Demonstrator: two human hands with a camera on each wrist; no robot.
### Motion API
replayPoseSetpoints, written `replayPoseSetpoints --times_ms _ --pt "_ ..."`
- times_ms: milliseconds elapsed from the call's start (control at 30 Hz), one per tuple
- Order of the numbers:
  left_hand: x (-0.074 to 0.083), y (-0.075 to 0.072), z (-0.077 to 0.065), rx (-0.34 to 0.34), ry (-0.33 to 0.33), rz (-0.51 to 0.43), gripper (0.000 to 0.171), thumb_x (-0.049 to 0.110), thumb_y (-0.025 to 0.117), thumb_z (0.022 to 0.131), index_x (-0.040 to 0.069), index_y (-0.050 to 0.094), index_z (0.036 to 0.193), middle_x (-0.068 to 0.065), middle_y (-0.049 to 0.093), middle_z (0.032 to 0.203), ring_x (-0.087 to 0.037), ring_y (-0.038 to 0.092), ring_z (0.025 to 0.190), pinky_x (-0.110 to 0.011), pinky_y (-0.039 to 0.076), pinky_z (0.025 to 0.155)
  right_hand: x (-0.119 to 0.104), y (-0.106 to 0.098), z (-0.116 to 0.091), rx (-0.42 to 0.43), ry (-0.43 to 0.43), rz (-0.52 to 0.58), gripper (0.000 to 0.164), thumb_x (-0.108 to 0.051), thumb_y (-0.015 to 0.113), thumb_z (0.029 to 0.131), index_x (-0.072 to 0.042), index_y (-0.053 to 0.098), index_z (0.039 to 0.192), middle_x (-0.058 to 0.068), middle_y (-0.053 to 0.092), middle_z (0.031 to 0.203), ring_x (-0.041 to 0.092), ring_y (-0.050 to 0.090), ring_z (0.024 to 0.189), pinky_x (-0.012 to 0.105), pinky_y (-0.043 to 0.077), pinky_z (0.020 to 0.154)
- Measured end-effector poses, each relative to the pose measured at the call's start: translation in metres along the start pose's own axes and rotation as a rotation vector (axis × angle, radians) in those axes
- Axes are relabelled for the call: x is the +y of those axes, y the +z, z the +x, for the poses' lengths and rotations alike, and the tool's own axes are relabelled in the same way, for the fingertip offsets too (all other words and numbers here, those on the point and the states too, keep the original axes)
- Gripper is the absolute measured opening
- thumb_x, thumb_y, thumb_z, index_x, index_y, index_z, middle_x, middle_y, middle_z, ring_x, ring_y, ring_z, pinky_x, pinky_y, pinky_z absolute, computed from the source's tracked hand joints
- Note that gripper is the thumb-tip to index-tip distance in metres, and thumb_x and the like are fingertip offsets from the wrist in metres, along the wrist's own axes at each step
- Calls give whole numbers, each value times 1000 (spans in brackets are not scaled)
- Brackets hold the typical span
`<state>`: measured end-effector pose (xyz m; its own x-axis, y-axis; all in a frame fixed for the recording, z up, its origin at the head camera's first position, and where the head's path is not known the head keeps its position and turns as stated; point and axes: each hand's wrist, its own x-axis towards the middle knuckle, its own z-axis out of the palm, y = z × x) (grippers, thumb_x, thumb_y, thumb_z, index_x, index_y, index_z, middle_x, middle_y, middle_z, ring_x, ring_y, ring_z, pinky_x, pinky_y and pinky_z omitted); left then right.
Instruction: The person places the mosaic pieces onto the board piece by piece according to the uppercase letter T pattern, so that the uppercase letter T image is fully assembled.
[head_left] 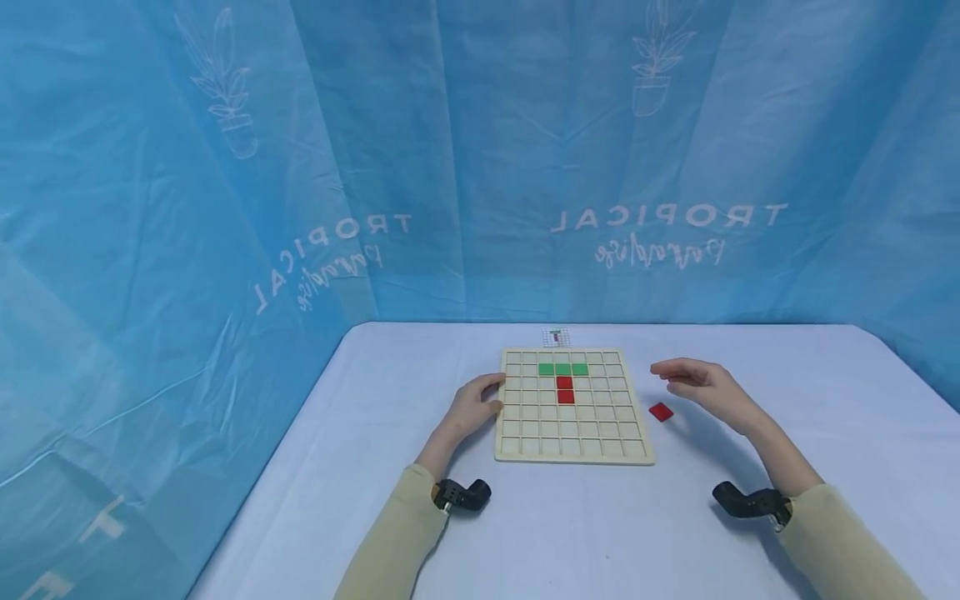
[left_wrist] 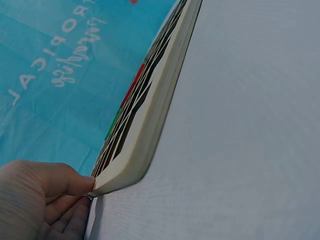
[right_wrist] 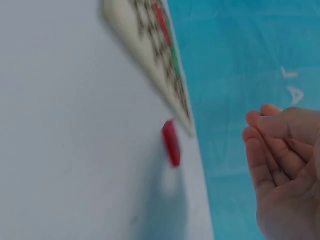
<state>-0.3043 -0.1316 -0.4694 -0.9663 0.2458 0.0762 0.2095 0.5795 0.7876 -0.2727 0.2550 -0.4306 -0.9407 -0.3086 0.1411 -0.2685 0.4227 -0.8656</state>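
A pale square grid board (head_left: 525,450) lies flat on the table, with a row of green tiles (head_left: 563,369) and two red tiles (head_left: 565,390) below its middle green one. My left hand (head_left: 471,407) rests against the board's left edge; in the left wrist view its thumb touches the rim (left_wrist: 120,175). To the right of the board, my right hand (head_left: 705,390) hovers with fingers bent loosely and nothing visible in them. Beneath and slightly left of that hand, a loose red tile (head_left: 661,412) sits on the cloth; the right wrist view shows this tile (right_wrist: 171,144) too.
Behind the board's far edge lies a small printed pattern card (head_left: 557,337). White cloth (head_left: 585,533) covers the table. Blue curtains (head_left: 495,167) with printed lettering hang at the back and left. Both wrists carry black devices (head_left: 752,502).
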Motion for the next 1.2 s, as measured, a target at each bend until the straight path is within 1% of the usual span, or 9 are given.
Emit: replayPoseSetpoints --times_ms 133,300,467,567,700,800,1000,1100,1200 --pt "0 -2 -1 4 -6 -6 50 2 59 88 3 48 136 -12 47 139 -24 40 130 -34 34 109 15 0 -5 -19 19 -7 34 -9 56 94 1 56 127 21 55 127 38 50 117 12 47 85" --pt "-1 -1 -2 -3 -9 -28 50 2 58 87 3 48 136 -12 46 140 -25 40 131 -33 34 109 30 2 -9 -36 48 -40 35 -10 59 93 1 57 126 19 56 126 35 52 117 10 45 86" --pt "-1 0 -2 -6 -11 -34 50 2 58 87 3 48 136 -12 46 140 -24 40 131 -33 35 108 37 4 -14 -41 32 -111 36 -7 63 89 3 59 123 19 59 123 35 55 114 13 47 86" --pt "-1 -1 -1 -1 -11 -32 50 2 58 88 4 48 137 -11 46 140 -24 40 131 -32 35 108 38 5 -16 -21 17 -193 34 -8 64 88 -1 61 122 15 60 122 33 55 113 26 51 90" --pt "0 -1 -1 3 -5 -26 50 2 58 88 4 48 137 -11 46 139 -23 41 130 -31 35 108 38 6 -17 3 -7 -274 34 -7 65 87 -4 63 121 14 61 121 35 53 114 49 48 94" --pt "0 0 -1 0 -7 -32 50 2 58 88 4 48 137 -11 46 140 -23 41 130 -31 36 107 39 7 -18 12 -27 -308 33 -4 66 86 -5 64 119 14 62 120 37 52 115 55 45 94" --pt "-1 0 -2 0 -8 -36 50 2 58 88 4 48 136 -11 46 139 -24 41 130 -31 35 108 41 9 -20 35 -47 -340 32 -7 69 84 -6 67 116 15 63 116 38 53 113 58 45 93" --pt "-1 0 -2 3 -8 -31 50 2 58 88 4 48 136 -11 46 140 -23 41 130 -30 36 107 41 9 -19 62 -34 -339 32 -15 71 85 -7 67 116 13 64 115 35 55 110 55 47 92" --pt "0 0 -1 4 -6 -27 50 2 58 88 4 48 136 -11 46 139 -23 41 130 -31 36 107 36 6 -19 112 -14 -298 35 -25 69 87 -7 65 118 12 63 116 31 56 108 50 48 91"
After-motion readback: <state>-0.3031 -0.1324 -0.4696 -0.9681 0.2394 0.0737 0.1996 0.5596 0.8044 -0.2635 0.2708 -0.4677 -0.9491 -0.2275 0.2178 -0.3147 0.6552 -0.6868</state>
